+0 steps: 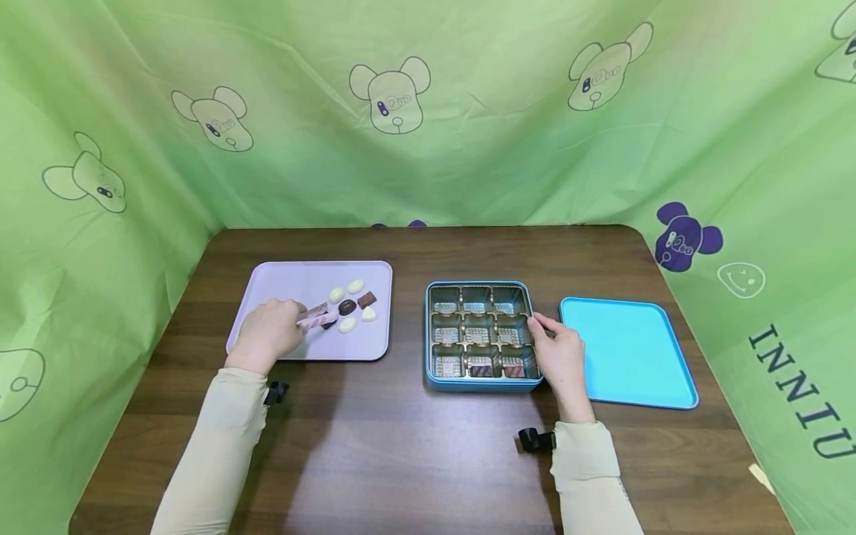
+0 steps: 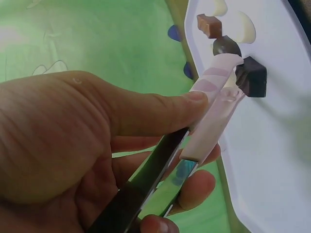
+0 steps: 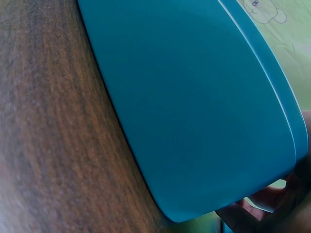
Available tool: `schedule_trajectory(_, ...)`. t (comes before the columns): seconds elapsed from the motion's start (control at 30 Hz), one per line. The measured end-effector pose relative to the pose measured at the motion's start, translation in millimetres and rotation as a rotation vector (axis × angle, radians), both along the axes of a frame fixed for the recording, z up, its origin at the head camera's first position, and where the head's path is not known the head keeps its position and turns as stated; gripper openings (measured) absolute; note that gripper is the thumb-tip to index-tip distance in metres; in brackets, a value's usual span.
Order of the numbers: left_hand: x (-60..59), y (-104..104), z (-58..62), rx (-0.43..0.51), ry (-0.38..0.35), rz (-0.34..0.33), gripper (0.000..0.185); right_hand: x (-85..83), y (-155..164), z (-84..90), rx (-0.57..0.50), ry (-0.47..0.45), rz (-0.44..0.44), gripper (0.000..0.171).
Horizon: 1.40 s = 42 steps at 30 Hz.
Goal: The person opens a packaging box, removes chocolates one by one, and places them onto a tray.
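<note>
My left hand (image 1: 270, 331) holds a pair of tongs (image 2: 209, 121) with metal arms and pink-and-white tips, over a lilac tray (image 1: 294, 279). Those tips meet a dark chocolate cube (image 2: 252, 77); whether it is lifted off the tray I cannot tell. Beside it lie a dark oval chocolate (image 1: 347, 307), a brown chocolate (image 1: 366, 299) and several white chocolates (image 1: 348, 324). With thumb and fingers, my right hand (image 1: 562, 358) grips the right rim of a blue box (image 1: 484, 386). Its divided insert (image 1: 478, 307) has a dark striped piece (image 1: 480, 371) and a brown piece (image 1: 514, 371) in front compartments.
Right of the box, a bright blue lid (image 1: 631, 353) lies flat on the brown wooden table (image 1: 388, 446), close to my right forearm. Green printed cloth (image 1: 468, 163) hangs behind the table and along both sides.
</note>
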State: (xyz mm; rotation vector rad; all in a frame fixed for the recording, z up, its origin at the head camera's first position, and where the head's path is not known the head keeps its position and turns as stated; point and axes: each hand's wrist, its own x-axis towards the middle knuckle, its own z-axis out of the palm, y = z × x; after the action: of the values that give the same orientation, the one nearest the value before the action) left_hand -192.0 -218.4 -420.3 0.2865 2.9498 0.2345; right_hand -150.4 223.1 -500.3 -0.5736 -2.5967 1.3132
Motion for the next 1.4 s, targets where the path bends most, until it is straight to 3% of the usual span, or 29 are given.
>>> schedule_trajectory(0.43, 6.2, 2.4, 19.0, 0.044, 0.164, -0.025, 0.029, 1.1, -0.9, 3.7, -0.027, -0.019, 0.005, 0.041)
schedule_trajectory(0.6, 10.0, 15.7, 29.4, 0.061, 0.206, -0.078, 0.031, 0.4, -0.9, 3.4, -0.031, -0.026, 0.005, 0.042)
schedule_trajectory(0.93, 16.0, 70.3, 59.0, 0.106, 0.21, -0.275, 0.017, -0.6, 0.1, 0.1, -0.032, -0.022, -0.006, 0.042)
schedule_trajectory(1.03, 18.9, 92.2, 64.7, 0.085, 0.188, -0.339, 0.022, -0.3, 0.4, -0.1, -0.024, -0.013, -0.001, 0.041)
schedule_trajectory(1.17, 24.0, 121.0, 66.8, 0.04, 0.169, -0.441, 0.031, 0.8, 0.7, -0.5, -0.015, -0.007, 0.001, 0.041)
schedule_trajectory(1.4, 33.0, 158.5, 58.3, -0.017, 0.185, -0.624, 0.023, 1.4, 0.7, -1.1, 0.004, 0.014, -0.001, 0.04)
